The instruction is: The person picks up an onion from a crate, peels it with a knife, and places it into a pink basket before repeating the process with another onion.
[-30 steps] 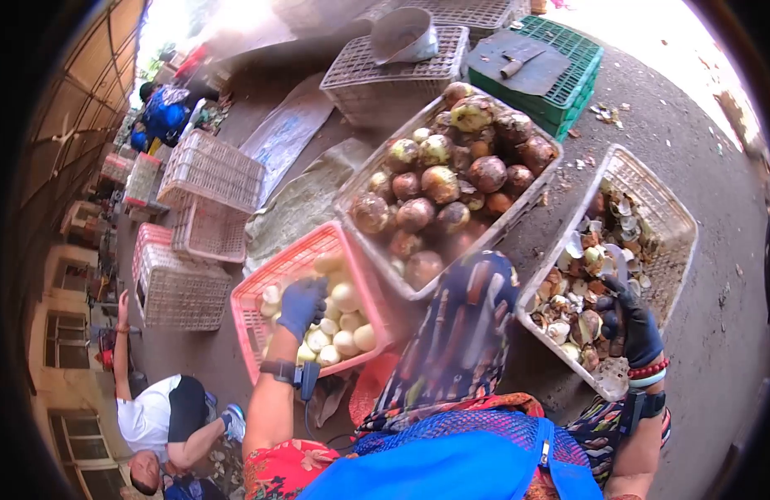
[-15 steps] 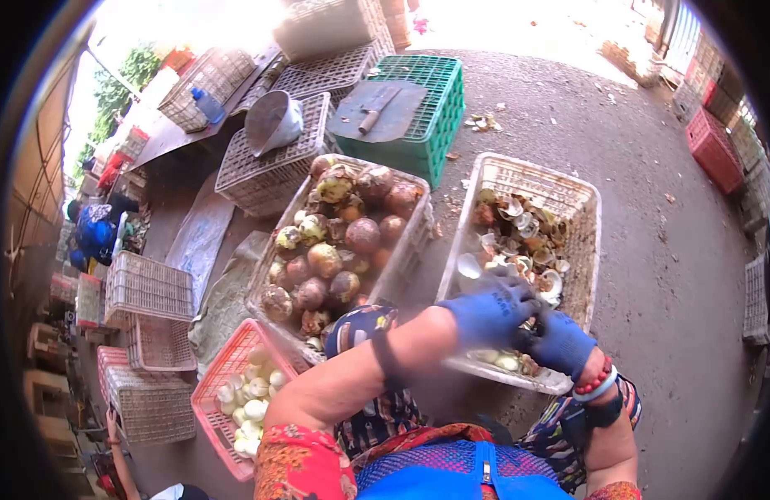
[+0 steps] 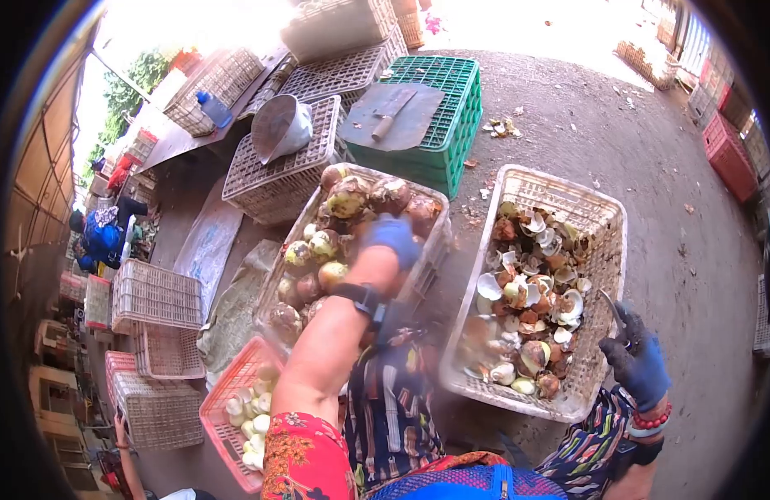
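My left hand (image 3: 391,240), in a blue glove, is over the white crate (image 3: 432,260) of unpeeled brown and green onions (image 3: 349,197). Motion blurs its fingers, so its grip cannot be made out. Gloved in blue and black, my right hand (image 3: 639,358) holds a small curved knife (image 3: 612,307) at the right edge of the crate of peelings (image 3: 612,250). Onion skins and scraps (image 3: 535,287) lie in that crate. Peeled white onions (image 3: 256,421) sit in a pink crate (image 3: 216,410) at the lower left.
A green crate (image 3: 464,125) bears a metal sheet (image 3: 418,108) with a wooden-handled knife (image 3: 385,125). A metal bucket (image 3: 289,133) stands on another crate. Stacked crates (image 3: 156,296) are at the left. One person in blue (image 3: 102,237) is beyond them; another person's arm (image 3: 125,446) shows lower left.
My left hand has moved from the peelings crate to the unpeeled onions. My right hand has shifted right, away from the left one, and its blade now shows. The view has shifted slightly.
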`<state>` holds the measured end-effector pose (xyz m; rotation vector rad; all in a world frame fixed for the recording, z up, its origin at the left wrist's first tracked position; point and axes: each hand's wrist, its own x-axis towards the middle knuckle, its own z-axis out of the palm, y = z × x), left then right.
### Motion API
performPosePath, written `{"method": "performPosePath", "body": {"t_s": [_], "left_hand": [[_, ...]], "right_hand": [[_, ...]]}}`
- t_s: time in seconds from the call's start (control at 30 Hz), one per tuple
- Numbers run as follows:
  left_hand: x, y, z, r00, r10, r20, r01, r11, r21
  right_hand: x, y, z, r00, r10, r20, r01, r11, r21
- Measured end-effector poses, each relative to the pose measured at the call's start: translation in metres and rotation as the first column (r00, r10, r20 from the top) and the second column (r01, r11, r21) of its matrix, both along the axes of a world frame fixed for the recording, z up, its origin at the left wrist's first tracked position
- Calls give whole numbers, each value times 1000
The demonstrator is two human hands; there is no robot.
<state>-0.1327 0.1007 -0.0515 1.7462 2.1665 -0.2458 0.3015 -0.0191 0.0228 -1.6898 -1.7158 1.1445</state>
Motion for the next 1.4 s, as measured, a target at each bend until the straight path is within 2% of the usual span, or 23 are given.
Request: {"method": "performPosePath", "body": {"t_s": [0.07, 0.13, 0.23, 0.33, 0.37, 0.4, 0.47, 0.6, 0.63, 0.67, 0.7, 0.73, 0.8, 0.83, 0.87, 0.93, 1.0, 1.07, 1.13, 1.17, 1.27, 1.3, 1.4], "left_hand": [[-24, -5, -14, 993, 80, -87, -76, 996, 46], [-43, -3, -42, 995, 68, -67, -75, 991, -109], [-49, -10, -71, 993, 75, -86, -75, 997, -1], [-79, -13, -76, 941, 91, 327, -114, 992, 50], [-86, -17, -75, 799, 179, 574, -249, 967, 45], [-90, -23, -69, 495, 251, 832, -404, 914, -35], [-69, -37, -14, -283, 317, 905, -436, 799, -415], [8, -64, 71, -728, 298, 618, -102, 844, -527], [28, -70, 67, -364, 157, 918, -256, 931, -260], [55, -80, 69, -66, -104, 992, -178, 980, 90], [83, -89, 71, 308, -430, 849, -48, 884, 465], [111, -99, 73, 535, -630, 562, 67, 695, 716], [153, -105, 60, 360, -617, 700, 8, 752, 659], [160, -100, 71, 149, -437, 887, 24, 898, 439], [167, -95, 82, -70, -150, 986, 43, 987, 154], [174, -84, 89, -311, 358, 880, 125, 934, -336], [167, -78, 56, -139, 203, 969, 200, 964, -173], [167, -76, 37, -123, 164, 979, 188, 972, -139], [173, -78, 27, -266, 290, 919, 117, 956, -268], [174, -79, 24, -348, 358, 866, 104, 933, -344], [175, -67, 35, -601, 570, 561, 249, 800, -545], [171, -63, 37, -585, 604, 541, 354, 791, -499], [169, -61, 30, -579, 611, 539, 281, 771, -572]], "right_hand": [[-6, 1, -5, 992, 54, 111, -60, 997, 51], [-17, 3, -6, 998, 60, -5, -60, 998, 22], [-29, 6, -5, 996, 26, -86, -31, 998, -52], [-31, 9, -3, 995, 36, -89, -44, 995, -85], [-30, 9, -7, 994, 26, -108, -35, 996, -81], [-29, 8, -10, 992, 13, -129, -23, 997, -76], [-29, 6, -12, 972, -43, -231, 3, 985, -174], [-48, 3, -15, 737, -213, -641, -93, 908, -409], [-62, 2, -5, 698, -194, -689, -104, 925, -366], [-75, 1, 3, 659, -177, -731, -106, 941, -323], [-80, 0, -3, 609, -142, -781, -167, 939, -301], [-81, -2, -10, 553, -109, -826, -226, 935, -275], [-83, -5, -5, 424, -6, -906, -146, 986, -75], [-84, -2, -9, 241, -38, -970, -112, 991, -67], [-74, 0, -11, 366, -34, -930, -78, 995, -67], [-61, 3, -16, 479, -13, -878, -108, 991, -73], [-57, -1, -7, 560, 15, -829, -107, 993, -54], [-54, 1, -8, 628, 12, -778, -84, 995, -53], [-48, 1, -19, 683, -30, -730, -50, 995, -88], [-49, 0, -22, 585, -110, -804, -24, 988, -153], [-33, 4, -5, 842, 6, -539, -65, 994, -90], [-33, 6, -3, 894, 17, -448, -54, 996, -70], [-33, 7, 5, 911, -3, -413, -105, 965, -240]]}}
